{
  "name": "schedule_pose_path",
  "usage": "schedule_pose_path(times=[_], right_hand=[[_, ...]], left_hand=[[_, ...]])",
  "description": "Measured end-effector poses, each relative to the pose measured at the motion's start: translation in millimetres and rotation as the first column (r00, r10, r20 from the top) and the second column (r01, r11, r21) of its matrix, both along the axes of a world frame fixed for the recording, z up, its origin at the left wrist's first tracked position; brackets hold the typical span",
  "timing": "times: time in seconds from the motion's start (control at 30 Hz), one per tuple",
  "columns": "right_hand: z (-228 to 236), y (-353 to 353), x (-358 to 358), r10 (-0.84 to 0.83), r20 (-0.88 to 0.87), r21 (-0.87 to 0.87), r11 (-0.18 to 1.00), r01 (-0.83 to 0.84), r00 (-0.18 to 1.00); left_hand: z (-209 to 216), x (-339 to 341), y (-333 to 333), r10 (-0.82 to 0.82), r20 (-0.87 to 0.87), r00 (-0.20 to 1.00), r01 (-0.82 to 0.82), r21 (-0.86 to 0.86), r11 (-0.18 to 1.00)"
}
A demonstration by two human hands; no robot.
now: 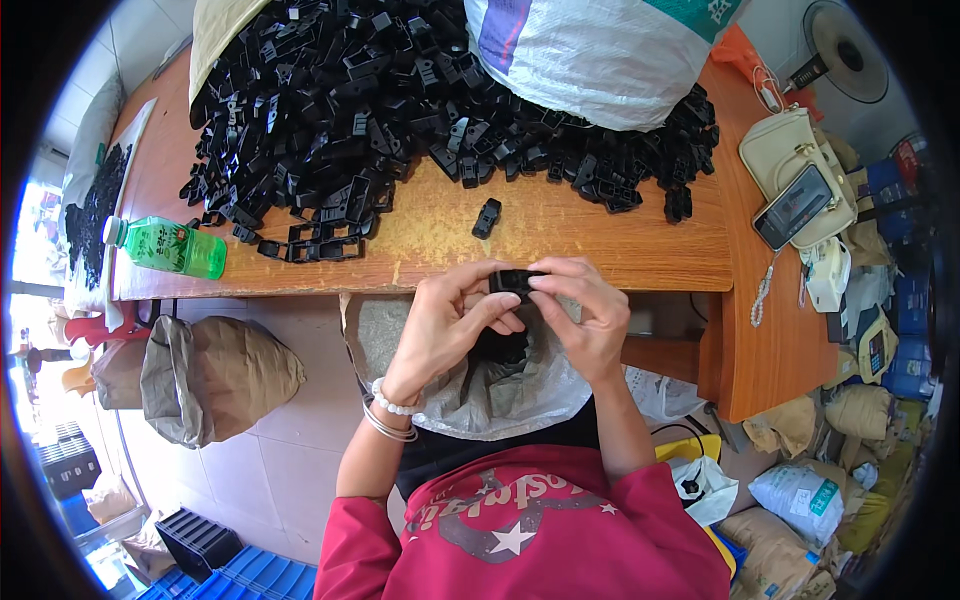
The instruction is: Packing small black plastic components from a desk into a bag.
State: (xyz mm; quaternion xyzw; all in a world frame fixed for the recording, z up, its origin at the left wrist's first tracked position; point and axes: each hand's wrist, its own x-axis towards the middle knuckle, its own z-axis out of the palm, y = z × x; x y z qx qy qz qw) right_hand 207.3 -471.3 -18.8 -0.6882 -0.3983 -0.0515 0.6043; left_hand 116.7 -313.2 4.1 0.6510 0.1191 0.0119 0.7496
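Between my two hands, just off the front edge of the wooden table [420, 250], is a small black plastic housing [513, 282]. My left hand [455, 310] pinches its left end, and my right hand [580, 305] has thumb and fingers on its right end. A single similar black part [487, 218] lies on the tabletop a little beyond my hands. Farther back spreads a large heap of black plastic parts [310, 110]. Below my hands an open woven sack [540, 395] hangs at my lap, with dark pieces inside partly hidden by my hands.
A green bottle [170, 247] lies on its side at the table's left. A full white sack [600, 60] rests on the heap. To the right are a phone [803, 207] and a cream handbag [790, 150]. A brown sack [225, 375] stands on the floor at left.
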Motion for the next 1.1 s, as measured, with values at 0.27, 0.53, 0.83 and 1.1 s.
schedule_pose_path(times=[0.27,0.53,0.83,1.1], right_hand=[[7,2,-14,0.058,-0.381,-0.033,0.997,-0.076,0.923],[-2,-16,2,0.227,-0.198,-0.167,0.951,-0.261,0.954],[-19,-12,116,-0.496,0.257,-0.219,0.806,0.55,0.829],[-38,27,134,-0.546,0.199,-0.293,0.759,0.581,0.814]], left_hand=[[1,-8,-10,0.073,0.216,0.974,-0.108,0.158,0.981],[-19,6,8,-0.018,0.291,0.957,-0.095,0.371,0.924],[-21,116,92,0.053,0.604,0.795,-0.599,0.769,0.224],[-26,158,70,0.1,0.501,0.86,-0.51,0.835,0.205]])
